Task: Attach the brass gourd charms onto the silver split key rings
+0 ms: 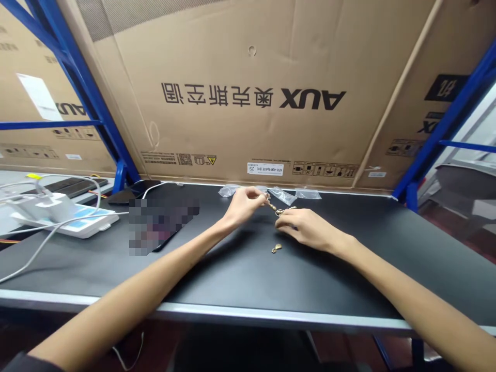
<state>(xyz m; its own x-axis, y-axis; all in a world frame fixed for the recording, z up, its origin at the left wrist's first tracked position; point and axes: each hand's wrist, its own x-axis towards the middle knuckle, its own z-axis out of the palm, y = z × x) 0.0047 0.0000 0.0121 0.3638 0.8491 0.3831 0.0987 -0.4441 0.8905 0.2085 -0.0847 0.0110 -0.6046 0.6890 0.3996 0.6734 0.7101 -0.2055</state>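
Observation:
My left hand [247, 202] pinches one end of a small gold-coloured chain piece [272, 205] just above the dark table [232, 279]. At its other end is a ring [279, 212], close against the fingertips of my right hand [306, 226]. Those right fingers are bent and closed around that end, and part of the piece is hidden by them. A separate small gold-coloured pendant [277, 248] lies on the tabletop, nearer to me and below the right hand. The pieces are too small to tell their exact kind.
Several clear plastic bags [282, 195] lie along the back edge, before a large cardboard box [248, 129]. At the left are a phone [170, 240], partly blurred out, and a white power strip [87, 219] with cables. Blue shelf posts [411, 178] flank the table.

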